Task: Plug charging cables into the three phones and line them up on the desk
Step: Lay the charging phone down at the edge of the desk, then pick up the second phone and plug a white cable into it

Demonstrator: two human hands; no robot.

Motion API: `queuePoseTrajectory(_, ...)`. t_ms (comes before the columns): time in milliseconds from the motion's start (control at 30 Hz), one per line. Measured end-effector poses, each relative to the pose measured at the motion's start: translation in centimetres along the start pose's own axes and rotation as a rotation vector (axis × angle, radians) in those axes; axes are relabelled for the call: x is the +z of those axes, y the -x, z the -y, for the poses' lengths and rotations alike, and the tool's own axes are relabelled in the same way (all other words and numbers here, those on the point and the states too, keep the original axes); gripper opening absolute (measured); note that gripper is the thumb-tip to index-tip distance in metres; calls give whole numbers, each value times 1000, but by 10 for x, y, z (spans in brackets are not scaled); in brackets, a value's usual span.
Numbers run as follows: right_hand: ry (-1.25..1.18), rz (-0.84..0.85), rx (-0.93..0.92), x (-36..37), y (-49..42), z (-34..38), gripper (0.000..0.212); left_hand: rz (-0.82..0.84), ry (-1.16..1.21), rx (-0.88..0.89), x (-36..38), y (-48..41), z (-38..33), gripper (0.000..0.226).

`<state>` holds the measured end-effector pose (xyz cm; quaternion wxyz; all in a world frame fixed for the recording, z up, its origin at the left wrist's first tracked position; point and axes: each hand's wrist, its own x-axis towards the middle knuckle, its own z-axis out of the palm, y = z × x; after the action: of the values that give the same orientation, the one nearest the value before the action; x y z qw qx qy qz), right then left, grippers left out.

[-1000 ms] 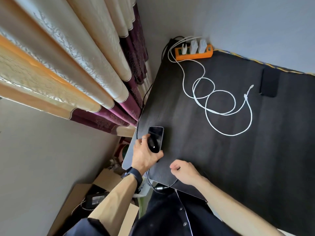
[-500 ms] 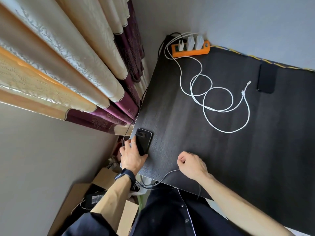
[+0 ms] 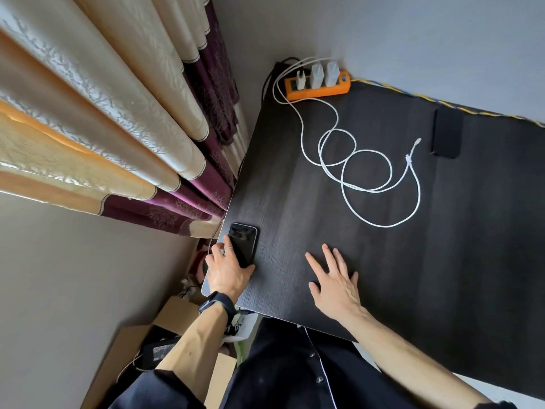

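Note:
A black phone [image 3: 242,240] lies face up at the near left edge of the dark desk [image 3: 295,202]. My left hand [image 3: 228,271] grips its near end, fingers on the left side and thumb on the right. A thin dark cable [image 3: 214,235] runs down beside the desk edge by this phone; its plug is hidden under my hand. My right hand [image 3: 336,283] is flat on the desk with fingers spread, holding nothing. A second black phone [image 3: 446,134] lies at the far right. Two white cables [image 3: 368,160] coil in the middle, their free plugs [image 3: 413,149] near that phone.
An orange power strip [image 3: 318,90] with three white chargers sits at the far left corner against the wall. Curtains [image 3: 118,113] hang along the desk's left side. Cardboard boxes [image 3: 129,349] and clutter sit on the floor below the left edge.
My left hand slid the phone left to the desk's edge. My right hand let go of the dark cable, opened and moved forward onto the desk.

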<state>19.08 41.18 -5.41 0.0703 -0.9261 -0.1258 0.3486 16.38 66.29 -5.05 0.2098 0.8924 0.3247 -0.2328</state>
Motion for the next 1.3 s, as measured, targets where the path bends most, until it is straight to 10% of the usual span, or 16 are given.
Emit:
queuePoseTrajectory(833,-139,92,-17,-24,13,-39,60,-26,-107,16,-1,7,-34,107)
queuePoseTrajectory(1300,-416,-185,226,-104,35,-217,52,60,-20,585,41,51,-303,73)
